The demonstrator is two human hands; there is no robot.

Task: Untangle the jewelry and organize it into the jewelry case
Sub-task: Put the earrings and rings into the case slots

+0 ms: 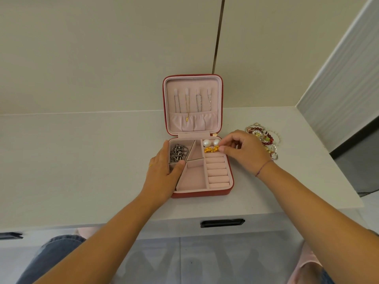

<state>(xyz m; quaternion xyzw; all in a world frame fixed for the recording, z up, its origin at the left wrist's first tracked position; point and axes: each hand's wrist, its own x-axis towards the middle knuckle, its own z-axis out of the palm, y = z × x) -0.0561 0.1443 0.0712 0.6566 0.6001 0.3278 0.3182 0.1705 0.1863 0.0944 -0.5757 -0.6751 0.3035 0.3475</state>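
The open jewelry case [202,194] is sitting on the table [82,160]. The right hand [244,150] is pinching gold jewelry [211,149] at the tray's 1 o'clock corner, just below two pearls [211,143]. The left hand [162,171] is bracing the 9 o'clock wall, its fingers [162,152] straight. A tangled pile [264,138] is lying at the case's 3 o'clock.

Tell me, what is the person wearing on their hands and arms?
The left hand has a thin yellow ring on one finger. The right hand has a thin purple string bracelet at its wrist. No sleeves, gloves or watch show.
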